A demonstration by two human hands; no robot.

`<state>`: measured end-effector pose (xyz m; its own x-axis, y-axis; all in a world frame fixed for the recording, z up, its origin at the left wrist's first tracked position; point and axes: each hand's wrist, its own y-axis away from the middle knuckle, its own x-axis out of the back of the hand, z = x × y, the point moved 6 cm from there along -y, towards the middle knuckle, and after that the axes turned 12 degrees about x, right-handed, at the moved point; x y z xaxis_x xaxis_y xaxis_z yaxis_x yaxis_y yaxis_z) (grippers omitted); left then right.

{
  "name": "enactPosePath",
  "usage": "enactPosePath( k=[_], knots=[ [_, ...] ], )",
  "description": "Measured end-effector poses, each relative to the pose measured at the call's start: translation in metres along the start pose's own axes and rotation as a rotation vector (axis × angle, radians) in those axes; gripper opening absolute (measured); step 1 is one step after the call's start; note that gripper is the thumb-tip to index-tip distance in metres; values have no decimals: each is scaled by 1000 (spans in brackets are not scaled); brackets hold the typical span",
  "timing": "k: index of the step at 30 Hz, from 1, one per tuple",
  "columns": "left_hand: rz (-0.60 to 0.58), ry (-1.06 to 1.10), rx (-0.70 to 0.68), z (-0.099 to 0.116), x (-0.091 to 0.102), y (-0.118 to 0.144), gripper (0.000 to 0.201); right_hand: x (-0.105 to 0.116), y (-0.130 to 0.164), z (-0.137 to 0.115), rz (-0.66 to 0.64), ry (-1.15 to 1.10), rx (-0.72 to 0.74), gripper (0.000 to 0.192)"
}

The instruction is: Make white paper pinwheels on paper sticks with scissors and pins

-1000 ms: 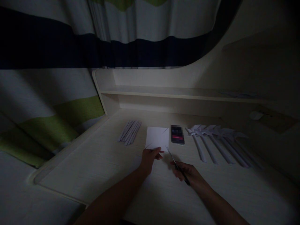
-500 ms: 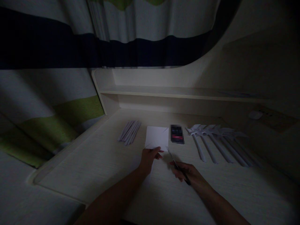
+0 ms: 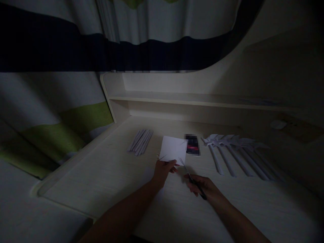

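Observation:
A square sheet of white paper (image 3: 173, 148) is pinched along its near edge by my left hand (image 3: 163, 170), thumb on top. Short slits or creases run in from its lower left and upper right corners. My right hand (image 3: 201, 185) grips a pair of scissors (image 3: 187, 170) by the dark handles. Their slightly parted blades point up and left, with the tips at the sheet's lower right corner. Whether the blades straddle the paper there I cannot tell.
Left of the sheet lies a bundle of rolled white paper sticks (image 3: 140, 141). A blurred dark rectangular object (image 3: 192, 145) lies to its right. Several paper pinwheels on sticks (image 3: 231, 155) fan out farther right. A shelf (image 3: 177, 98) runs along the back, below a striped curtain (image 3: 164, 55).
The sheet has turned slightly clockwise and shifted right, so its right edge now overlaps the dark object's edge. My left hand moved a little right with it; the scissors stay nearly in place.

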<state>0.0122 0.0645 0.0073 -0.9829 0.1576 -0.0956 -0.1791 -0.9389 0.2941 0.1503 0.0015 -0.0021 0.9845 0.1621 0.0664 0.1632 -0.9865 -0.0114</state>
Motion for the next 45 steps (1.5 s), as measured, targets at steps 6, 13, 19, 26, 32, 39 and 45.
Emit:
enactPosePath(
  k=[6, 13, 19, 26, 32, 39, 45],
  knots=[
    [-8, -12, 4, -1, 0, -1, 28, 3, -2, 12, 15, -23, 14, 54],
    [-10, -4, -12, -2, 0, -1, 27, 5, -2, 15, 34, 5, 5, 49],
    [-19, 12, -19, -1, 0, -1, 27, 6, -2, 16, 46, -20, -10, 49],
    [-12, -9, -15, 2, -2, 2, 27, 8, -1, 19, 22, 55, 1, 49],
    [-15, 6, -12, 2, -1, 1, 27, 12, -4, 32, 22, 41, -36, 48],
    [-11, 4, -1, 2, -1, 2, 27, 10, -1, 25, 40, 91, 0, 44],
    [-45, 7, 7, -1, -4, 1, 25, 10, -1, 19, 34, 96, 27, 43]
  ],
)
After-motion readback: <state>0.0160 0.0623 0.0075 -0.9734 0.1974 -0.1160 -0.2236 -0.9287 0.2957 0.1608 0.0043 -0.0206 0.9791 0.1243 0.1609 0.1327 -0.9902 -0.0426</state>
